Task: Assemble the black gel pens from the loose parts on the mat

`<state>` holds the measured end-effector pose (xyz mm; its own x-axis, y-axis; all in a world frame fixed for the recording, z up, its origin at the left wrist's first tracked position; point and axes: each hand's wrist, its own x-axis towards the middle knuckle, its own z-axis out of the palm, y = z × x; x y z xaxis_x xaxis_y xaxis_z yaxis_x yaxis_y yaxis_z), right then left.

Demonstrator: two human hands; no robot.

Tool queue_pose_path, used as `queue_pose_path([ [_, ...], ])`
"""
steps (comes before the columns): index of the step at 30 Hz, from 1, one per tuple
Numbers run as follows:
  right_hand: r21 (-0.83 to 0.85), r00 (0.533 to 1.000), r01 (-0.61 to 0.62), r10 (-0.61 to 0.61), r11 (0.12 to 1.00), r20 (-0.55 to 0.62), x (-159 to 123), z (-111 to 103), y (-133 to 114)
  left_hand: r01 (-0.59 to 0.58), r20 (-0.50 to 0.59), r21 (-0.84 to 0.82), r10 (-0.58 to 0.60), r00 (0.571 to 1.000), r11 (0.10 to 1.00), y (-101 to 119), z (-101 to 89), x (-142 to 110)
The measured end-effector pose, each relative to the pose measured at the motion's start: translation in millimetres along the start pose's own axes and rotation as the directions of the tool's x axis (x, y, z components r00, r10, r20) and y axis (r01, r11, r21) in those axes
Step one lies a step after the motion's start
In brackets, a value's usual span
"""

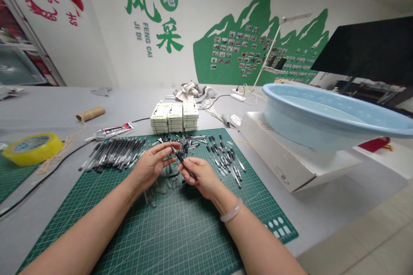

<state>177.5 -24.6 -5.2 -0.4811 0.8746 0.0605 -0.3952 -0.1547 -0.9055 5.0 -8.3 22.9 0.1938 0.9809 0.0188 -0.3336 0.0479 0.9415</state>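
My right hand (198, 175) is closed around a dark pen (179, 157), which slants up to the left over the cutting mat. The thumb and fingers of my left hand (156, 162) close in at the pen's upper end; any small part between them is too small to make out. Under and behind both hands lie loose black and clear pen parts (190, 142). To the left, a row of pens with black ends (114, 154) lies side by side. Short black and silver pen pieces (226, 154) are scattered to the right.
A green cutting mat (155, 240) covers the table's front. Stacked small white-green boxes (174, 118) stand behind it. At right, a blue basin (297, 120) rests on a white carton (284, 159). Yellow tape (34, 149), a glue tube (114, 130) and a black cable (41, 180) lie left.
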Motion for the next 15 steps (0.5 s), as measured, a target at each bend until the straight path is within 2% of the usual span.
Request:
queue_pose_path([
  [6, -0.001, 1.000, -0.013, 0.013, 1.000, 0.007, -1, 2, -1, -0.018, -0.079, 0.024, 0.020, 0.997, 1.000, -6, 0.9, 2],
  [11, 0.022, 1.000, -0.029, 0.029, 0.999, -0.001, -1, 3, 0, -0.003, -0.055, 0.017, 0.004, 0.998, 1.000, -5, 3.7, 0],
  [13, 0.060, 0.999, -0.018, 0.020, 0.998, -0.041, 0, 3, -1, -0.001, -0.012, 0.002, 0.001, 1.000, 1.000, -4, 8.0, -2],
  [15, 0.116, 0.991, 0.041, -0.026, 0.992, -0.129, 1, 3, -2, -0.003, -0.013, 0.046, 0.003, 1.000, 0.999, -6, 12.8, -4],
])
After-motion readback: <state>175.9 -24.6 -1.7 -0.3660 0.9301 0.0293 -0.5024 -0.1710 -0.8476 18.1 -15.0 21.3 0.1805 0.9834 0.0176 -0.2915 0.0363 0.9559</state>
